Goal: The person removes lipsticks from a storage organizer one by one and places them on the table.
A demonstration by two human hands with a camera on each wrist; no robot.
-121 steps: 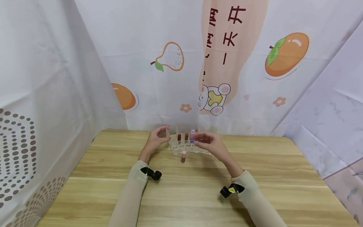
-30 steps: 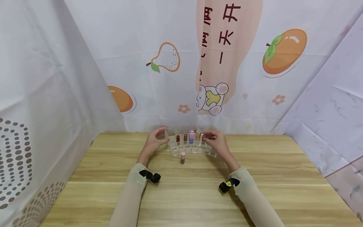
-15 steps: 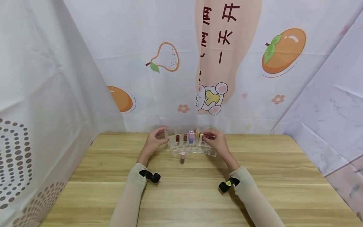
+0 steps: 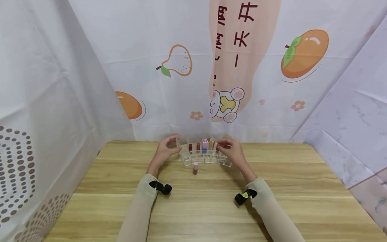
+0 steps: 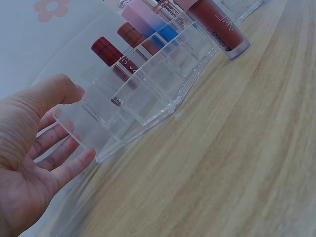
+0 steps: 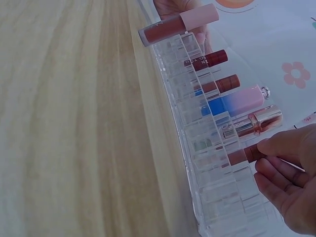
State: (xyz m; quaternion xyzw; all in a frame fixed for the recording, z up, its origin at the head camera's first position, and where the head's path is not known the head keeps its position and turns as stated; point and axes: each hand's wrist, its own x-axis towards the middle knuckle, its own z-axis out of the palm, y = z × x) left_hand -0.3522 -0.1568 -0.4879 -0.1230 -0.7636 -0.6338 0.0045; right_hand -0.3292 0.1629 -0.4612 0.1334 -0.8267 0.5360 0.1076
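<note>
A clear acrylic lipstick organizer with a curved front stands at the back of the table. My left hand grips its left end panel, thumb in front and fingers behind. My right hand pinches the top of a brown lipstick tube that sits in a slot. To its left stand a gold-capped lipstick, a pink-and-blue lipstick, a brown-capped tube and a dark red tube. A pink-capped lip gloss tube stands upright on the table before the organizer.
The wooden table stretches toward me in front of the organizer. A white printed curtain hangs right behind the organizer. The lower tiers of slots hold no tubes.
Compared with four seconds ago, my right hand has moved right from near the pink-and-blue lipstick to the brown tube. Over the last second both hands have kept their holds.
</note>
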